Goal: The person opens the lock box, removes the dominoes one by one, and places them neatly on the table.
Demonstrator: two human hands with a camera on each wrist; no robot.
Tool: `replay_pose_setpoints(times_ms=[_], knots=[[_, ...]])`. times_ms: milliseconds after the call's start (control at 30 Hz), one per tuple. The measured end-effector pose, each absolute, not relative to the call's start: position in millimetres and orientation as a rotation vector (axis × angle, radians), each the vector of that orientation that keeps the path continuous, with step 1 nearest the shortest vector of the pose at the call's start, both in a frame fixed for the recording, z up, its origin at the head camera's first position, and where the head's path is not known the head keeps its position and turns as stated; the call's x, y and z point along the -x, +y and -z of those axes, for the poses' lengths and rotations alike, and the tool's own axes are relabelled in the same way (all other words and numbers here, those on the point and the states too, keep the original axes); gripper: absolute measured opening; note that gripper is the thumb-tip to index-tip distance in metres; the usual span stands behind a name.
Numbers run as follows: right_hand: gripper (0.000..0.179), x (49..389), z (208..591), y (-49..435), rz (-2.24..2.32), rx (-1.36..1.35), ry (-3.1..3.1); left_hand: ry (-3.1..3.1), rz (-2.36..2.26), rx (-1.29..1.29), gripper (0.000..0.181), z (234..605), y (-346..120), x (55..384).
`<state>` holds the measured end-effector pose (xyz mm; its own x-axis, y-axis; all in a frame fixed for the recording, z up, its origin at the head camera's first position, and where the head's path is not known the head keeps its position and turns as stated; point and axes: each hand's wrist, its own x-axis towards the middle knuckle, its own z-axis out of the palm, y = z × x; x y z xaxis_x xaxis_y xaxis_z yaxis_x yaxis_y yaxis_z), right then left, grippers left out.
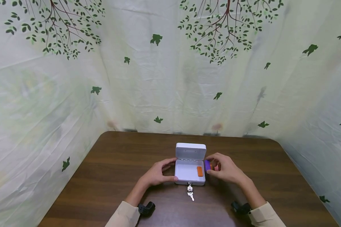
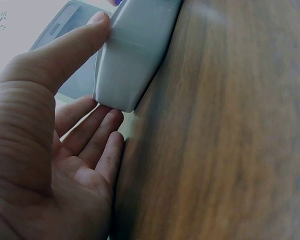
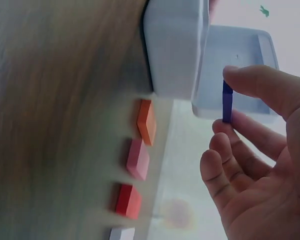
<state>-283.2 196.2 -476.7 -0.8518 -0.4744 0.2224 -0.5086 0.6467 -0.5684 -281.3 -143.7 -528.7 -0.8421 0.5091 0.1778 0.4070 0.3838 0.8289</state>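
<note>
A small white metal box lies on the table with its hinged lid raised. Inside, toward the right, is a flat orange block. My left hand holds the box's left side, thumb at the front corner and fingers at the back; in the left wrist view, fingertips meet the box's edge. Just right of the box, my right hand pinches a thin purple block upright between thumb and fingertips. Keys hang from the lock at the front.
On the wooden table, beyond the right hand, a row of small blocks stands: orange, pink, red and white. A leaf-patterned cloth hangs behind and beside the table.
</note>
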Motion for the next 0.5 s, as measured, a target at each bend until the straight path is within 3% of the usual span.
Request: replay_pose_setpoints(times_ms=[500], knots=[[0.044, 277, 472, 224, -0.964, -0.743, -2.848, 2.524, -1.46, -0.845, 0.082, 527, -143, 280]])
